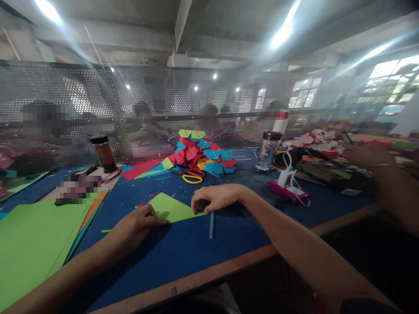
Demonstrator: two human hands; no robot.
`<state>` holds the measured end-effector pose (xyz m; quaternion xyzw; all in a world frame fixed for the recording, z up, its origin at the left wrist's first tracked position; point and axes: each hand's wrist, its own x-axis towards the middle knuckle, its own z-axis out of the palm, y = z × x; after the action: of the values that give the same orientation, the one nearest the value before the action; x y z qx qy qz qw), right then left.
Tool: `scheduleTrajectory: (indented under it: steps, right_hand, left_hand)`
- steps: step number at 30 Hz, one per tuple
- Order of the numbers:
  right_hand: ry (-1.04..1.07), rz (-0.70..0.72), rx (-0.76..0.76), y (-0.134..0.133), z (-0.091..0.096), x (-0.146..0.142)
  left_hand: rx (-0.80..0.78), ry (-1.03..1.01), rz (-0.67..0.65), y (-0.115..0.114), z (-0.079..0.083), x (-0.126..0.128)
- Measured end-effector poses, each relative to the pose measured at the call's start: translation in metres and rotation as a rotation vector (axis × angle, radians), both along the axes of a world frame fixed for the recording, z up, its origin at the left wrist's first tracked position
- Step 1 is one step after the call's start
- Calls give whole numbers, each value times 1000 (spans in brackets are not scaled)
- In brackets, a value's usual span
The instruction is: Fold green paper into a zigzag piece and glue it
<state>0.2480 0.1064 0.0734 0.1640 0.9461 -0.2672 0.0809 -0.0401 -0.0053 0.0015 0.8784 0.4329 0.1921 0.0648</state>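
Blue tabletop (183,253) stretched under green paper (175,207). Fingers bent, the right hand (219,198) touched its right corner and the left hand (139,222) its left side, whether pinching I couldn't tell; near the right lay a pale strip (211,226).

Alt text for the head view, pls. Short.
A person's left hand touches the near edge of a green paper piece on a blue table, with the right hand at the paper's right end. Beyond lie scissors and a pile of cut, colourful paper shapes; larger green sheets lie at left.
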Motion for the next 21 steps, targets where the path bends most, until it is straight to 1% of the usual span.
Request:
scheduleTrajectory:
  steps: [3, 6, 8, 11, 14, 17, 21]
  right_hand:
    - [42, 5, -11, -3, 1, -4]
    - [160, -114, 24, -10, -5, -19]
    - [198, -137, 85, -16, -13, -31]
    - [191, -114, 153, -21, -24, -45]
    - [188, -99, 148, -21, -31, -51]
    - [175, -108, 120, -19, -32, -51]
    - [107, -163, 210, -23, -28, -56]
  left_hand:
    - [27, 1, -13, 1, -2, -1]
    - [47, 12, -15, 1, -3, 0]
    - [55, 19, -13, 1, -3, 0]
    - [57, 12, -8, 0, -3, 2]
    - [36, 6, 11, 0, -3, 2]
    - [44, -3, 1, 1, -4, 2]
    - [67, -8, 3, 1, -7, 2]
